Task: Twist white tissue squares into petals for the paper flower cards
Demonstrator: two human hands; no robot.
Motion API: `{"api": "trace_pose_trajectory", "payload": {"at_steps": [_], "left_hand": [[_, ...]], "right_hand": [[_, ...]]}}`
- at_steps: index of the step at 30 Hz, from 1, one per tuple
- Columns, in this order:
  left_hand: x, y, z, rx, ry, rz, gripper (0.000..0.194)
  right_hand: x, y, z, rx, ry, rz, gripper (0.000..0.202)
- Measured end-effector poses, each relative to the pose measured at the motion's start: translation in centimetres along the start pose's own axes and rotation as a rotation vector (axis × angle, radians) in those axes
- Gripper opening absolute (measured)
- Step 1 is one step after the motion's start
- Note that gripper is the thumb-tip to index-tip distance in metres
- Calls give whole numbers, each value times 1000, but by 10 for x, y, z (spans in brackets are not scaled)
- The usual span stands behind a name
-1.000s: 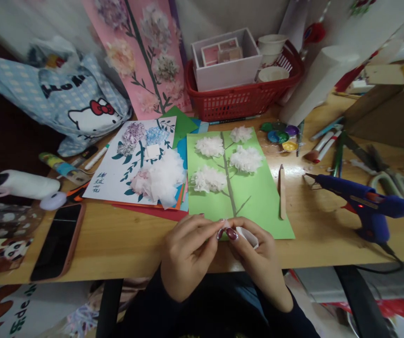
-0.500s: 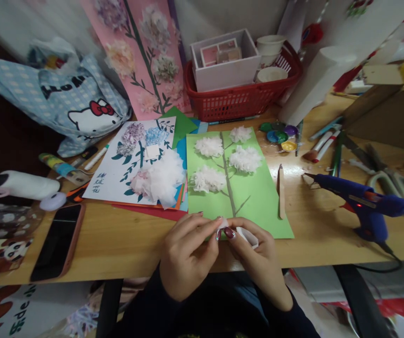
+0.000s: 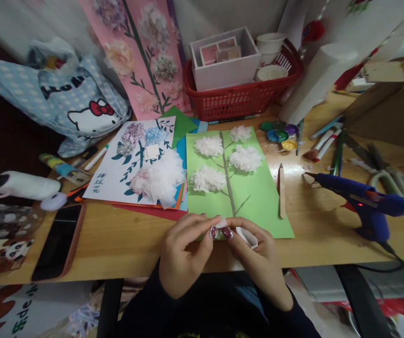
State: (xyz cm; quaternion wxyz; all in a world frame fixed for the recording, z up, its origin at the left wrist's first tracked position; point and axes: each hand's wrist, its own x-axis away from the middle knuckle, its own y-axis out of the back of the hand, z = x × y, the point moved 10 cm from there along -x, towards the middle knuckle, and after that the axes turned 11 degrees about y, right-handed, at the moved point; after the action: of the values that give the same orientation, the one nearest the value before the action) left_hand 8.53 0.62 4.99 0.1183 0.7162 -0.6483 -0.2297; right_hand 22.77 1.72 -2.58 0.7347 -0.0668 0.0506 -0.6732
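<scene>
My left hand and my right hand meet at the near edge of a green sheet. Between their fingertips is a small piece of white tissue paper, pinched from both sides. More folded white paper sits inside my right hand, against the palm. The green sheet carries a painted grey-green stem with several ruffled white paper blossoms along it. To its left, a loose heap of white tissue pieces lies on a white sheet with painted flowers.
A blue glue gun with a red light lies at the right, near scissors. A wooden stick rests by the green sheet. Paint pots and a red basket stand behind. A phone lies at the left edge.
My left thumb has shifted slightly left, away from the right thumb, so more of the pinched tissue shows. The things on the table stay put.
</scene>
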Motion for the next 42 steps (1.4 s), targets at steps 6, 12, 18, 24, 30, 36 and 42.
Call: {"api": "trace_pose_trajectory", "payload": {"at_steps": [6, 12, 18, 24, 30, 36, 42], "left_hand": [[-1, 1, 0, 31, 34, -12, 26], [-4, -1, -1, 21, 47, -25, 13], [-4, -3, 6, 58, 106, -26, 13], [-3, 1, 33, 139, 318, -72, 16], [-6, 25, 61, 288, 469, -254, 25], [-5, 6, 83, 861, 719, -38, 24], [3, -24, 64, 675, 706, 309, 23]], "right_hand": [[-1, 1, 2, 33, -14, -4, 14], [-2, -1, 6, 105, 20, 17, 14], [-4, -6, 11, 84, 52, 49, 12], [-1, -7, 9, 149, 41, 79, 18], [0, -9, 7, 155, 36, 113, 23], [-2, -11, 11, 157, 29, 113, 23], [2, -8, 0, 173, 84, 146, 18]]}}
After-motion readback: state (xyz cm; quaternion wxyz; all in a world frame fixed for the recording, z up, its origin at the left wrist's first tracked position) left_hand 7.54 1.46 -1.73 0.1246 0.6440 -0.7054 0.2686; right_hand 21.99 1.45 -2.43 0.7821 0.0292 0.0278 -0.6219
